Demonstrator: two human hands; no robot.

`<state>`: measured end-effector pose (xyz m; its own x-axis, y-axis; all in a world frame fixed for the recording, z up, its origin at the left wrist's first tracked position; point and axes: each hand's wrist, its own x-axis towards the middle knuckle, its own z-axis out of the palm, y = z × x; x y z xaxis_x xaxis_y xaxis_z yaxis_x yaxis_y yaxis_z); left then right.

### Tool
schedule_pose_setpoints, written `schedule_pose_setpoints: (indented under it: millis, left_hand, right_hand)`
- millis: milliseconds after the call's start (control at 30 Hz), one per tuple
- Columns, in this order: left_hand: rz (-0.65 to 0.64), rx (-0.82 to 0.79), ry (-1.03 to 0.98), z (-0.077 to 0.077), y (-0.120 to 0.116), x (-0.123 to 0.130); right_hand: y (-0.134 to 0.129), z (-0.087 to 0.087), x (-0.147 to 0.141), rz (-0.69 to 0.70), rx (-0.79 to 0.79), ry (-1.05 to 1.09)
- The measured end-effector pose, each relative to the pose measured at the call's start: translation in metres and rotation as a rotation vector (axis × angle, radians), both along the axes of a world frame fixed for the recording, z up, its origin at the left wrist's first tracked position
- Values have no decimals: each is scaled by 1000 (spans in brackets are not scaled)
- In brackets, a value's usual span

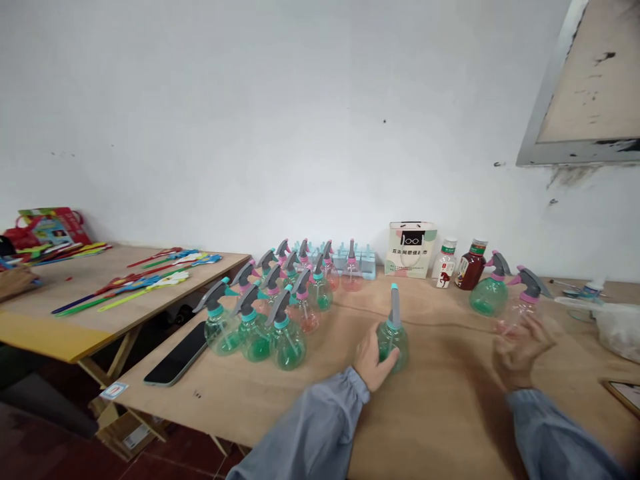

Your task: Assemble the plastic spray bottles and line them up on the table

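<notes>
My left hand is wrapped around the lower body of a spray bottle with green liquid and a grey-and-teal trigger head, upright on the table. To the right, my right hand is blurred, its fingers apart and bent, in front of a pink spray bottle; whether it touches the bottle I cannot tell. Just behind that one stands a green spray bottle with a pink-trimmed head. On the left, several green and pink spray bottles stand in a close group.
Light-blue plastic racks stand behind the group. A paper bag, a white-labelled bottle and a dark red bottle line the wall. A phone lies left; a clear plastic bag lies right. Another table holds colourful sticks.
</notes>
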<state>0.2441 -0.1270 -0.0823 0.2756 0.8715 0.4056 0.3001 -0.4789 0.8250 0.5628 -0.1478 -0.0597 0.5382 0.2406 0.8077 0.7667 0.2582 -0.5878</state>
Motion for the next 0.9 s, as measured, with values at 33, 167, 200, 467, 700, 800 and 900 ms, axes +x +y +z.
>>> schedule_pose_setpoints:
  millis: [33,167,200,467,700,800,900]
  left_hand:
    - [-30,9,9,0,-5,2]
    - [-130,61,72,-1,-20,6]
    - [-156,85,80,-2,-20,7]
    - [264,209,-224,33,83,20]
    - [611,71,-7,79,192,27]
    - [649,47,37,84,212,24]
    - [633,74,86,86,219,20]
  right_hand:
    - [1,3,-21,150,-2,-53]
    - [-1,12,-105,718,-193,-70]
    - [-2,14,-120,781,-214,-28]
    - [-8,25,-143,892,-323,144]
    - [-21,15,-140,938,-415,133]
    - [-23,13,-141,932,-426,92]
    - [-22,14,-142,878,-417,66]
